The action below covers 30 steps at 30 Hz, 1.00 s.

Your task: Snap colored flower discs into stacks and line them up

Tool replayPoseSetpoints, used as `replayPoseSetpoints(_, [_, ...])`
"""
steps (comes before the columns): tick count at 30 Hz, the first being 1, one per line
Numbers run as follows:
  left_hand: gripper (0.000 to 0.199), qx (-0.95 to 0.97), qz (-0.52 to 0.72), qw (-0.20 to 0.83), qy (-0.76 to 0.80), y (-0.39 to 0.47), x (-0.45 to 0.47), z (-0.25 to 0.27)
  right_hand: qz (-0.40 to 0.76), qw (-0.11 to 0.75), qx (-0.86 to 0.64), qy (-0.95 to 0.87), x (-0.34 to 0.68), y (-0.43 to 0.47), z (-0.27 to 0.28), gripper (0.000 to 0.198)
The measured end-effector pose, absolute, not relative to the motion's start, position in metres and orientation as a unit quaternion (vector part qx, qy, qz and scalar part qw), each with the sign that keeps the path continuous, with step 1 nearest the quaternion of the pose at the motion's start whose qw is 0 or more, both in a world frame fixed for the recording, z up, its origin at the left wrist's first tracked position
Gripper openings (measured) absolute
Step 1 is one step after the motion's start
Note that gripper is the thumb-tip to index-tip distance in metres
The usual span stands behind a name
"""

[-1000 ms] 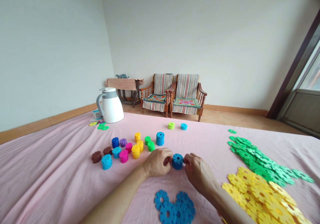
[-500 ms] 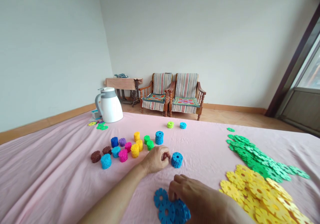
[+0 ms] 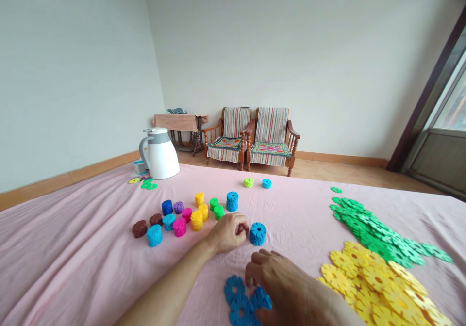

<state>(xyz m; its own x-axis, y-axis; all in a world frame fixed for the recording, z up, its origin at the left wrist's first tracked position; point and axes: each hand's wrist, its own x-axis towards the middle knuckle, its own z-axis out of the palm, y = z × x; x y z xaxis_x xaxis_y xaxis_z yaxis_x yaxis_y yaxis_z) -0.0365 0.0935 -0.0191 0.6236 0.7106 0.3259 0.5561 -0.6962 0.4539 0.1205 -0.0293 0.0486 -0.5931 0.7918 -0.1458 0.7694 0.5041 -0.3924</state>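
My left hand [image 3: 228, 233] rests on the cloth with its fingers curled in; nothing shows in them. Just right of its fingertips stands a stack of blue flower-shaped discs [image 3: 257, 234], apart from the hand or barely touching. Nearer to me lie several loose blue discs [image 3: 240, 309], overlapping in a small heap. Over their right side is my right hand [image 3: 278, 280], fingers bent downward and thumb apart from them, partly covering the heap. I see no disc lifted in it. A taller blue stack [image 3: 232, 201] stands beyond my left hand.
Short stacks in yellow [image 3: 197, 220], pink [image 3: 179, 227], brown [image 3: 140, 228] and other colours stand at left. Piles of yellow discs [image 3: 374, 282] and green discs [image 3: 374, 229] spread at right. A white jug [image 3: 162, 156] stands at the back left of the pink cloth [image 3: 91, 248].
My right hand has risen slightly and shifted away from me over the loose blue discs, its thumb now showing apart from the fingers. My left hand stays in place.
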Motion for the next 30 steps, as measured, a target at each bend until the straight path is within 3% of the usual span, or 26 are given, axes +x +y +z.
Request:
replayPoseSetpoints(4, [0.021,0.887,0.246,0.158,0.356,0.093,-0.037,-0.018,0.226,0.011,-0.416,-0.881,0.128,-0.028,0.046,0.045])
replayPoseSetpoints(14, [0.021,0.888,0.238,0.165,0.358,0.092,-0.036,-0.016,0.211,0.024,-0.400,-0.892,0.124,-0.028,0.045,0.043])
replayPoseSetpoints(19, [0.020,0.887,0.234,0.170,0.361,0.092,-0.036,-0.016,0.256,0.161,-0.438,-0.846,0.135,-0.016,0.033,0.038])
replayPoseSetpoints(24, [0.023,0.891,0.235,0.167,0.352,0.092,-0.037,-0.016,0.179,0.345,-0.539,-0.747,0.136,0.018,0.010,0.022])
replayPoseSetpoints(30, [0.026,0.894,0.239,0.162,0.343,0.092,-0.037,-0.016,0.152,0.403,-0.578,-0.693,0.138,0.042,-0.014,0.021])
